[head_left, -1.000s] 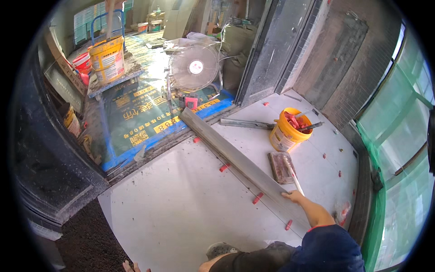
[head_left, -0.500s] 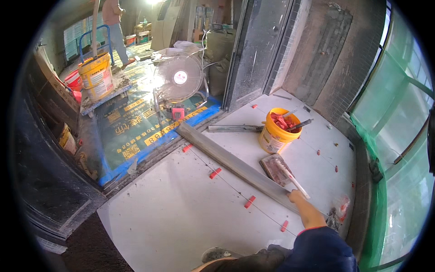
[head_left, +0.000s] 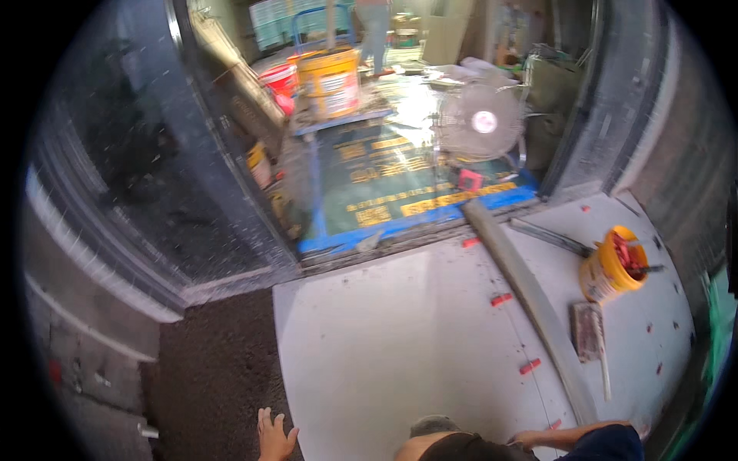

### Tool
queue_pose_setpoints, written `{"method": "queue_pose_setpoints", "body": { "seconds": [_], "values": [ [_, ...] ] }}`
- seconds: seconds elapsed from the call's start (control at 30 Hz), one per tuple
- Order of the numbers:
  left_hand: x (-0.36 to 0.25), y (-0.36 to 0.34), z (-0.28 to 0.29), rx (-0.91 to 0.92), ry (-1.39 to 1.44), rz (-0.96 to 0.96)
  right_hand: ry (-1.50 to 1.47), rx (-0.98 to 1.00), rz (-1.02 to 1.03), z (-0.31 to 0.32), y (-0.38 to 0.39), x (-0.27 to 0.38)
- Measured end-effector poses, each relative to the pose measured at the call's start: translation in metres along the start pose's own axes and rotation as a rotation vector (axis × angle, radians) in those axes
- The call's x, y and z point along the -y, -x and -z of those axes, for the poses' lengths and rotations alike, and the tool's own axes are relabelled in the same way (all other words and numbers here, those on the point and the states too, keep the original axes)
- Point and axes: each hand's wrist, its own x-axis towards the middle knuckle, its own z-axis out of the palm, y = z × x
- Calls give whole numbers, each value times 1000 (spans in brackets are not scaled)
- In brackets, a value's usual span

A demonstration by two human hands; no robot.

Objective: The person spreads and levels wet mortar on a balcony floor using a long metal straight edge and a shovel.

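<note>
My left hand (head_left: 274, 438) is open, its fingers spread, beside the left edge of a large pale floor tile (head_left: 369, 346) and over dark loose bedding (head_left: 215, 376). My right hand (head_left: 526, 439) is low in the picture beside my knee, its fingers mostly hidden; whether it touches anything cannot be told. The right forearm crosses in front of the near end of a long grey metal straightedge (head_left: 530, 307), which lies across the tiles. Red levelling wedges (head_left: 530, 366) stand along the joint left of it.
Right of the straightedge are a yellow bucket (head_left: 603, 278) of red pieces, a flat tool like a float (head_left: 586, 332) and a dark bar (head_left: 552, 237). Beyond the door sill are a fan (head_left: 483, 121), a pink device (head_left: 470, 180), a bucket (head_left: 330, 84) on a trolley, and a person (head_left: 373, 34).
My view has swung left and down. The left hand has come into the picture. My right hand, earlier closed at the straightedge, is now lower, left of the bar's near end.
</note>
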Motion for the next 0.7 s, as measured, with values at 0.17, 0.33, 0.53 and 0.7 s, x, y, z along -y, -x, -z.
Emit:
{"method": "queue_pose_setpoints", "body": {
  "seconds": [0.17, 0.33, 0.53, 0.7],
  "values": [
    [27, 32, 11, 95, -65, 150, -218, 128, -243, 35, -3, 72],
    [37, 52, 7, 184, -62, 241, -252, 122, -285, 106, -10, 121],
    [23, 27, -2, 176, -56, 239, -254, 131, -295, 168, -32, 165],
    [-1, -44, -50, 154, 51, 65, -266, 266, -283, 203, -54, 186]
  ]
}}
